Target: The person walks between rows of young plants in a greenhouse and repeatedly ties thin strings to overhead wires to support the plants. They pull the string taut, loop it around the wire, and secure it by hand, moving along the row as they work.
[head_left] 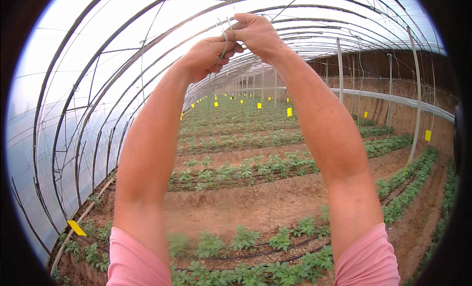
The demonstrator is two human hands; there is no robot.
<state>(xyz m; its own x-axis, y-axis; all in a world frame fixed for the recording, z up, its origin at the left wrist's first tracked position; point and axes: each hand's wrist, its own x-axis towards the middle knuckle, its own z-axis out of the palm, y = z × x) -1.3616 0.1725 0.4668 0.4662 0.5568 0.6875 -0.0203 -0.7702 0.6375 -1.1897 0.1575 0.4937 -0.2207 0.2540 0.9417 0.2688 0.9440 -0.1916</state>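
Both bare arms are raised overhead inside a long plastic-covered tunnel greenhouse, and a thin pale string [225, 38] is being worked between the two hands close under an overhead support wire [162, 13]. The left hand [206, 57] is curled, with the string pinched between thumb and forefinger; the right hand [256, 34] is closed just above and beside it, its fingertips pinched on a small loop of the same string. The two hands are touching or very nearly so. Whether the loop is already passed round the wire cannot be told, since the string is fine and partly hidden by the fingers.

For the tying to be done well, it is judged that the string should be kept taut between the two pinches, the loop kept small and drawn snug, and neither pinch released until the knot has bitten. A slack strand could slip off.

Below, rows of low green seedlings [246, 168] are set in raised beds of reddish-brown soil [236, 202], with black drip hoses [275, 254] laid along them. Small yellow rectangular cards [289, 111] are hung above the rows, and pink short sleeves [368, 259] are seen at the lower edge
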